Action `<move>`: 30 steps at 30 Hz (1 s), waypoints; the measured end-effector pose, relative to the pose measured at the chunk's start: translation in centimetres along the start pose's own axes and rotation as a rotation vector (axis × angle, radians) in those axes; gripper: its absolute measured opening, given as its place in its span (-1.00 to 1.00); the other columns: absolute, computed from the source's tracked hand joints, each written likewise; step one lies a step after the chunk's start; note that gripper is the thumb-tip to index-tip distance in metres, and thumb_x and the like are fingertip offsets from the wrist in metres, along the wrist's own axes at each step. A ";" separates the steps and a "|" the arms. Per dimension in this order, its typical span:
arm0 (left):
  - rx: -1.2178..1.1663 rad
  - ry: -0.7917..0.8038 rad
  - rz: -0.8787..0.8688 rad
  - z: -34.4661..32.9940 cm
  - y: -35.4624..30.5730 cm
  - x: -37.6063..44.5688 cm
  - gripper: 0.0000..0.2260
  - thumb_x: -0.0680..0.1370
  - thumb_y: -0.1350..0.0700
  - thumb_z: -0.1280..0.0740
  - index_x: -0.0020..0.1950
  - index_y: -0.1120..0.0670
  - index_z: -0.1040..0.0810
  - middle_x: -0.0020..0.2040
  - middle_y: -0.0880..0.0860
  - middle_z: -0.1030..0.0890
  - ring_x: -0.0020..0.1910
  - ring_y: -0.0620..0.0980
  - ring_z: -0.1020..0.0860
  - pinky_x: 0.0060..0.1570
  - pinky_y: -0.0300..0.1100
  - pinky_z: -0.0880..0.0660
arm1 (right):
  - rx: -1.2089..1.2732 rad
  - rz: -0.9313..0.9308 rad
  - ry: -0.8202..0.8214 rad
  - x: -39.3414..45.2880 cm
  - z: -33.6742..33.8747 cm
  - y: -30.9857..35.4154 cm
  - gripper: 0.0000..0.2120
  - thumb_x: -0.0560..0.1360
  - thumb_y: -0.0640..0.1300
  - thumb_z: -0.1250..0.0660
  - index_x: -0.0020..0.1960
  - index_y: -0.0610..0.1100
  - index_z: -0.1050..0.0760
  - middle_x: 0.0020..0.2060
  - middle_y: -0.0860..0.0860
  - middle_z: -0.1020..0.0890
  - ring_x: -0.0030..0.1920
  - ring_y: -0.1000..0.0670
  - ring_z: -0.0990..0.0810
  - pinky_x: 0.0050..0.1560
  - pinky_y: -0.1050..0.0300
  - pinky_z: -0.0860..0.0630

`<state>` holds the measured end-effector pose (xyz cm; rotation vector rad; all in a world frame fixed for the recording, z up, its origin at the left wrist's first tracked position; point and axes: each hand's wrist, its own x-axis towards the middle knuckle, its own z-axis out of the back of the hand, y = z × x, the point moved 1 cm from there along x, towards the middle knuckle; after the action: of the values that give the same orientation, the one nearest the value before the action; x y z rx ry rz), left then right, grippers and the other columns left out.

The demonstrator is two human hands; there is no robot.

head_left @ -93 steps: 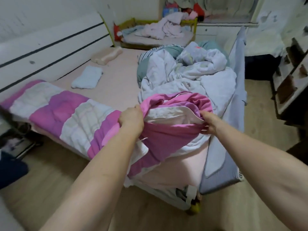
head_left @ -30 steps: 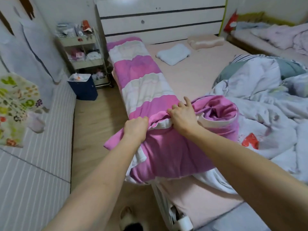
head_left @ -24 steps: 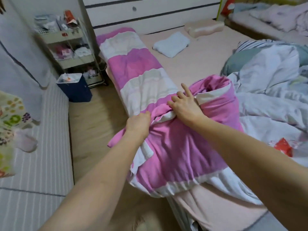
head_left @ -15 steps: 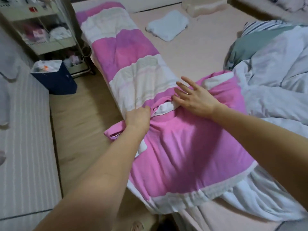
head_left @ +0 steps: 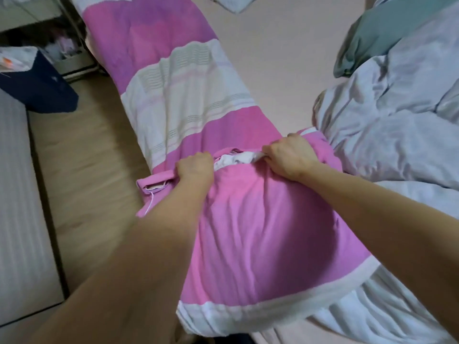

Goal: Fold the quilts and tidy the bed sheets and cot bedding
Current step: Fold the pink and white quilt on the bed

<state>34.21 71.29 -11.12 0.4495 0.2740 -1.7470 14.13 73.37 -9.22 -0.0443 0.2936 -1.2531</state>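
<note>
Both the left hand (head_left: 195, 167) and right hand (head_left: 289, 157) grasp the pink quilt's (head_left: 260, 232) folded edge; the grey quilt (head_left: 387, 125) (far right) lies unfolded.

A dark blue bin (head_left: 37, 88) is seen on the wooden floor (head_left: 92, 175), beside a shelf rack (head_left: 62, 38).

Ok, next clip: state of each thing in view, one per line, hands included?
Pink striped quilt: long strip along the bed edge, near end doubled over.
Left hand: gripping the quilt's folded edge.
Right hand: gripping the same edge further right.
Pale grey-blue duvet: crumpled, unfolded.
Bed sheet: flat, bare in the middle.
Dark blue bin: upright on the floor, lined with a bag.
</note>
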 end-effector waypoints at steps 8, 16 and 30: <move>-0.282 -0.058 0.138 -1.8 3.0 5.4 -0.45 0.57 -0.15 -0.15 0.50 0.06 -0.20 0.47 0.20 -0.25 0.45 0.21 -0.23 0.39 0.20 -0.17 | -0.146 0.274 -0.393 12.3 -2.6 -0.8 -0.86 0.37 -0.11 -0.46 -0.29 -0.09 -0.52 -0.43 -0.01 -0.57 -0.41 -0.05 -0.58 -0.35 0.16 -0.42; -0.364 0.193 0.076 -10.6 -4.0 7.0 -0.05 0.33 -0.57 0.05 0.54 -0.12 0.33 0.53 0.07 0.39 0.48 0.29 0.35 0.33 0.45 0.20 | 0.230 0.055 -0.130 15.0 -9.5 -0.2 -0.62 0.60 0.05 -0.14 0.29 -0.15 -0.43 0.24 -0.19 -0.47 0.28 -0.16 -0.38 0.29 -0.04 -0.15; 0.392 -0.153 -1.019 4.0 -10.2 1.8 -0.14 0.44 0.26 -0.23 0.56 0.05 0.27 0.58 0.09 0.22 0.53 0.17 0.28 0.47 0.08 0.24 | 1.577 -0.557 0.590 -10.8 -3.4 -5.5 -0.50 0.24 0.15 -0.57 0.05 -0.13 -0.62 -0.03 0.04 -0.70 0.00 0.02 -0.68 0.14 0.14 -0.53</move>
<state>23.33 70.26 -8.92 0.4870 0.0298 -2.8453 5.22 82.18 -9.32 1.7045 -0.2987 -1.7250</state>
